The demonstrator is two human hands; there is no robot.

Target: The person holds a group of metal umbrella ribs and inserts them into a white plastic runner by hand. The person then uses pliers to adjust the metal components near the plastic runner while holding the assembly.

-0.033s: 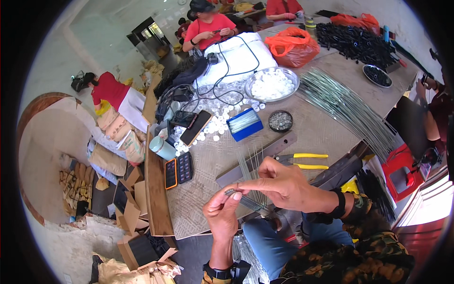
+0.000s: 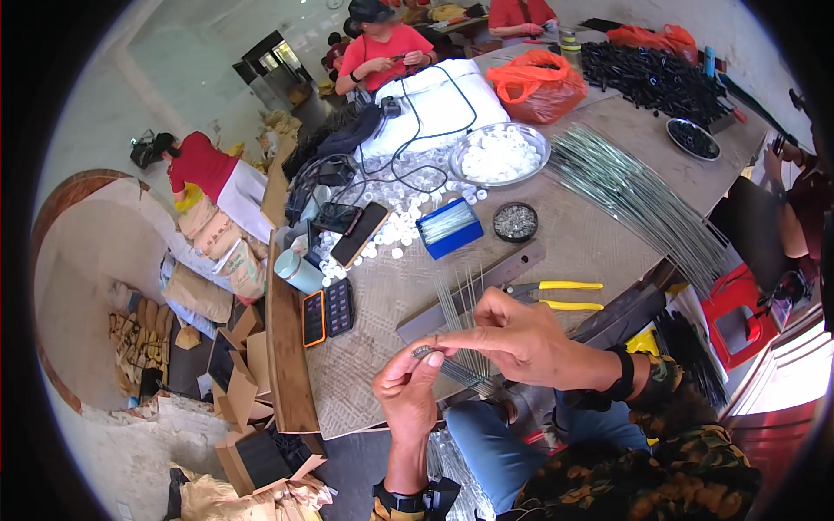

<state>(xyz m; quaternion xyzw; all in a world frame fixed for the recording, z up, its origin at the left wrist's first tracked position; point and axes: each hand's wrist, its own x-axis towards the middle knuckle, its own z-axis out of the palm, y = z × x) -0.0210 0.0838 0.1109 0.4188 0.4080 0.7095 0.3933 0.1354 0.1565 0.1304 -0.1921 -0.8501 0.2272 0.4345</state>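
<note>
Small ridged piece [image 2: 422, 352]: located at the fingertips of the left hand [image 2: 407, 388], above the near side of the table [image 2: 360, 378]. Left grip: narrow, piece pinched between thumb and forefinger. Right hand [image 2: 519, 341]: forefinger extended, its tip at the left fingertips; I cannot tell whether the right grip holds anything. Just beyond, thin metal rods [image 2: 454, 314] lie across 1 flat metal bar [image 2: 514, 266]. Pliers [image 2: 571, 285] with 2 yellow handles rest beside the bar. Farther out: 1 blue box [image 2: 460, 243] beside 1 round black dish [image 2: 516, 240].
</note>
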